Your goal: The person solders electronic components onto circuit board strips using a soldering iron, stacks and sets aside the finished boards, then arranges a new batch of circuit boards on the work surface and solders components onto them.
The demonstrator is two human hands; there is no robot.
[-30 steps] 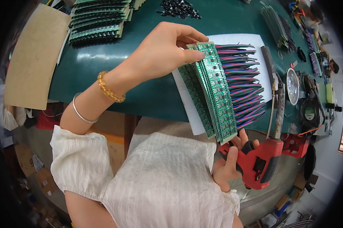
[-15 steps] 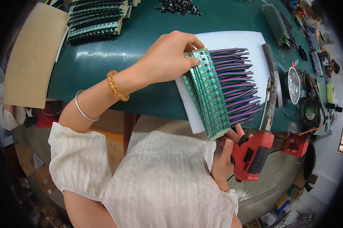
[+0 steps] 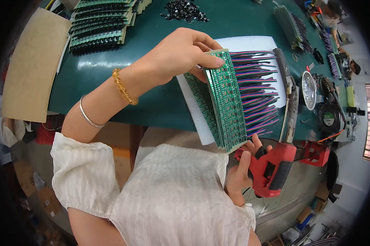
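My left hand [image 3: 193, 53] pinches the upper end of a fanned stack of green circuit boards [image 3: 230, 102], thumb on the front face. Rows of multicoloured wires [image 3: 256, 90] stick out from the boards' right side. Behind the held stack, another green board [image 3: 199, 98] shows over a white foam sheet [image 3: 195, 112]. My right hand [image 3: 240, 174] is closed at the red and black soldering gun [image 3: 271, 170], its fingertips by the lower end of the boards. The gun's long metal front points up and away. Part of my right-hand grip is hidden.
Stacked boards [image 3: 100, 30] lie far left beside a tan panel [image 3: 33, 65]. Small black parts [image 3: 185, 10] are heaped on the green table [image 3: 152, 110]. A wired board bundle [image 3: 289, 26], metal bowl [image 3: 309, 90] and fan [image 3: 330, 117] are at the right. Another person [image 3: 332, 20] is far right.
My left hand has lifted and tilted the front boards slightly, parting them from the board behind, which now shows more. The view has shifted a little; my right hand stays almost in place.
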